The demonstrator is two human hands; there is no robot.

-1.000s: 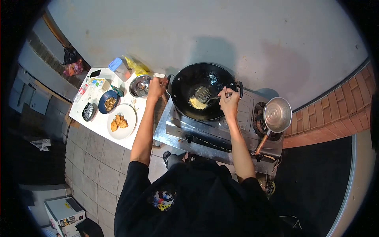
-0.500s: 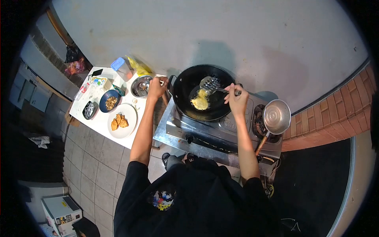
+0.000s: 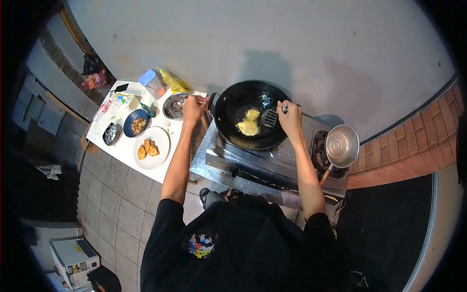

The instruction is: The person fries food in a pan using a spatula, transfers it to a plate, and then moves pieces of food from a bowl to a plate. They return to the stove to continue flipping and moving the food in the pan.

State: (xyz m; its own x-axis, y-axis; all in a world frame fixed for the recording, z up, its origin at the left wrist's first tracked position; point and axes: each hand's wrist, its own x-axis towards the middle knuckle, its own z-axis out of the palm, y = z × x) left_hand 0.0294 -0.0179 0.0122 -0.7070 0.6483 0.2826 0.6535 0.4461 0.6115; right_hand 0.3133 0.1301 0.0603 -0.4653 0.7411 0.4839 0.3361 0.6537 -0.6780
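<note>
One wok (image 3: 243,104) with one yellow patty (image 3: 249,124), left hand (image 3: 193,108) clasped on its handle, right hand's (image 3: 290,118) grip holding one spatula (image 3: 270,118)

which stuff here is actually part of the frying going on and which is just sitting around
In use:
- black wok, left hand at its handle
- yellow patty in the wok
- slotted spatula, in the grip of the right hand
- gas stove

Lying about:
- steel saucepan on the other burner
- white plate of fried pieces
- blue bowl
- steel bowl
- blue-lidded container
</note>
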